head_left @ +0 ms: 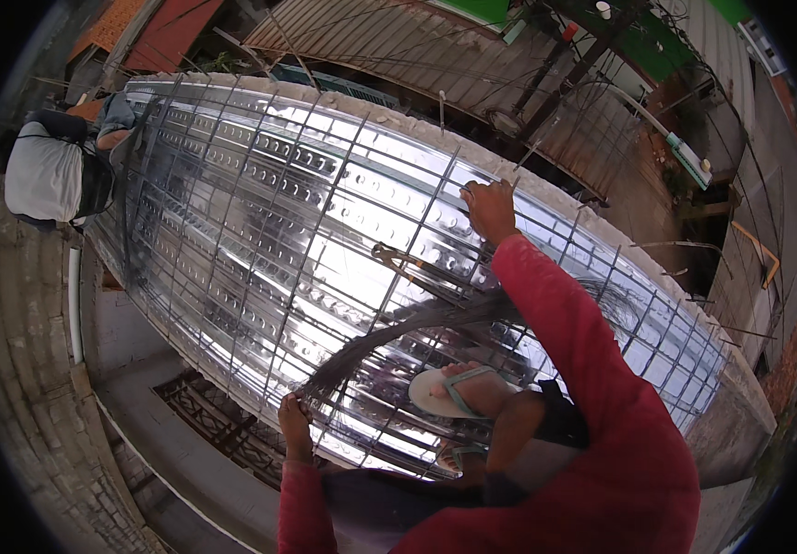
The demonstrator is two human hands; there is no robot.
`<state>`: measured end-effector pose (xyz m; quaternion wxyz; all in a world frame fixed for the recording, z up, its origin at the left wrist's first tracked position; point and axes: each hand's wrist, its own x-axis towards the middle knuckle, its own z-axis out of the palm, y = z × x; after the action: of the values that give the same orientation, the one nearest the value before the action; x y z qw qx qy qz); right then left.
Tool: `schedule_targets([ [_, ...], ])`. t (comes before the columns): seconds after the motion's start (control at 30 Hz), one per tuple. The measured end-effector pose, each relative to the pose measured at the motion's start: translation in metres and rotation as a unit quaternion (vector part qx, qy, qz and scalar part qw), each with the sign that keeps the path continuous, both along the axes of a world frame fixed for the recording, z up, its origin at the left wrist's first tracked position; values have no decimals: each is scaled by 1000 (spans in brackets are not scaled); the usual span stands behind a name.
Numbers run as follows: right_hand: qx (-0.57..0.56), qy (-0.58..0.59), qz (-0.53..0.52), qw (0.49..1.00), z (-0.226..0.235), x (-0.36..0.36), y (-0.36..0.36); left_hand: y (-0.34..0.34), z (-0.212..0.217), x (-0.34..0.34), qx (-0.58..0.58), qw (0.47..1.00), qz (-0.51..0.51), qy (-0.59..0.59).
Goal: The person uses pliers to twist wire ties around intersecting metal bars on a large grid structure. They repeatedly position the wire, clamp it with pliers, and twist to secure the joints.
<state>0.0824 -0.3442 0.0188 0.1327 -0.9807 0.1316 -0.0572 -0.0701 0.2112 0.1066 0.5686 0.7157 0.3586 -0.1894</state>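
A grid of dark rebar (336,189) lies over shiny perforated metal decking (265,217). My right hand (491,210), reaching out at the upper middle, has its fingers curled round a bar near the grid's far edge. At the lower left, my left hand (295,427) pinches at the end of a long bundle of thin dark tie wire (371,343). That bundle stretches across the bars and passes under my right forearm, its loose ends fanning out beyond. Between my hands, a pair of nippers (408,266) rests on the rebar, jaws toward the left.
My sandalled foot (472,390) stands on the deck among the bars. Another person (52,171) crouches at the far left end. A rough concrete edge (398,131) borders the deck, with roofs, cables and a street lamp (689,162) beyond. Bar ends stick out along that edge.
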Motion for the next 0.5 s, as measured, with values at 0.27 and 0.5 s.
schedule_targets([
  [0.27,-5,-12,-2,1000,-4,-7,-5,-30,-7,1,-3,994,-106,-32],
  [0.5,13,-43,-11,999,-2,-6,-4,-47,-20,0,240,938,-238,-74],
])
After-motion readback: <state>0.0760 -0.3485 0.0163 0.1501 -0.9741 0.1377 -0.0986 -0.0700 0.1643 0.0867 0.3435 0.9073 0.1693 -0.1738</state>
